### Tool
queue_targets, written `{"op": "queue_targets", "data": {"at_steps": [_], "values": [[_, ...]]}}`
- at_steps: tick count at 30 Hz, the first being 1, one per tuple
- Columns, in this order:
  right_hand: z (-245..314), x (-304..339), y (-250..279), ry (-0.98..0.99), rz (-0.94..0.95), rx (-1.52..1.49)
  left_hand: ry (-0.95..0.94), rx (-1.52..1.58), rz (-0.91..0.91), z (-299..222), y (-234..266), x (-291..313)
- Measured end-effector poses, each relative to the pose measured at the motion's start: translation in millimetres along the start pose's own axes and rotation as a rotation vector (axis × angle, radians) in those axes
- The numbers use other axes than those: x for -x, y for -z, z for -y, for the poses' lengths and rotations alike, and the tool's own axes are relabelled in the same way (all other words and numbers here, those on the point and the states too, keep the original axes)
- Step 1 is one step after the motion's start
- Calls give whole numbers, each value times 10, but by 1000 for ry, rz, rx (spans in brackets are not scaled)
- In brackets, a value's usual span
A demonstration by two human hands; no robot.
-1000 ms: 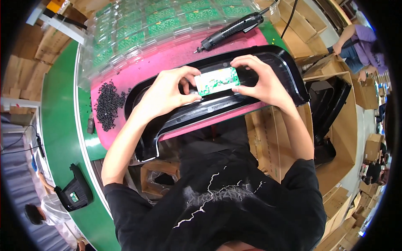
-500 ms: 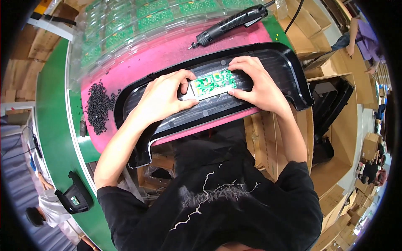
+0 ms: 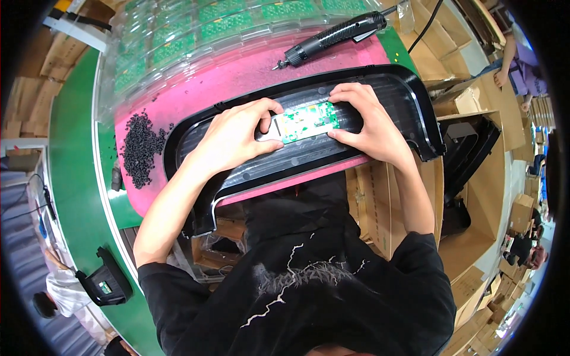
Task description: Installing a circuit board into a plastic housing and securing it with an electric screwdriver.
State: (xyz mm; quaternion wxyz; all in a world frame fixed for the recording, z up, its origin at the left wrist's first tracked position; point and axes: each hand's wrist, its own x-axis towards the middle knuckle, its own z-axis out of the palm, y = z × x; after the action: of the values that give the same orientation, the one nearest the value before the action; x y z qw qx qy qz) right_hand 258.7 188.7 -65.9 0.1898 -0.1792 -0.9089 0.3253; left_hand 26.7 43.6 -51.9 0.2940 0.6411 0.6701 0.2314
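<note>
A green circuit board (image 3: 310, 123) with a pale end piece is held by its two ends, over the middle of a long black plastic housing (image 3: 255, 171). My left hand (image 3: 240, 132) pinches the left end between thumb and fingers. At the right end, my right hand (image 3: 374, 126) grips it the same way, thumb on the near edge and fingers on the far edge. Light glares off the board's face. The housing lies hollow side up on a pink mat (image 3: 196, 95); whether the board touches its floor I cannot tell.
Beyond the housing lies a black electric screwdriver (image 3: 335, 38). Small black screws (image 3: 141, 148) are heaped at the left. Clear trays (image 3: 178, 44) hold several boards at the back. A cardboard box (image 3: 484, 196) with black parts stands right; another black housing (image 3: 107, 279) sits far left.
The board's face has tilted a little and now glares more brightly. Both hands keep their hold at nearly the same spot; the whole view has shifted slightly.
</note>
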Motion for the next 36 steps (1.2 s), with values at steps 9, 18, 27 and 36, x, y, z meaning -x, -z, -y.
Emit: {"op": "queue_targets", "data": {"at_steps": [9,18,27,36], "values": [[24,4,7,-8,10,8,-35,-30,-29,3,-19,24],[-14,22,-16,-10,0,-6,-48,-23,-24,8,-20,24],[17,27,17,7,30,29,-42,3,-15,0,0,40],[-296,-468,608,-233,-361,246,-53,108,24,77,14,38]]}}
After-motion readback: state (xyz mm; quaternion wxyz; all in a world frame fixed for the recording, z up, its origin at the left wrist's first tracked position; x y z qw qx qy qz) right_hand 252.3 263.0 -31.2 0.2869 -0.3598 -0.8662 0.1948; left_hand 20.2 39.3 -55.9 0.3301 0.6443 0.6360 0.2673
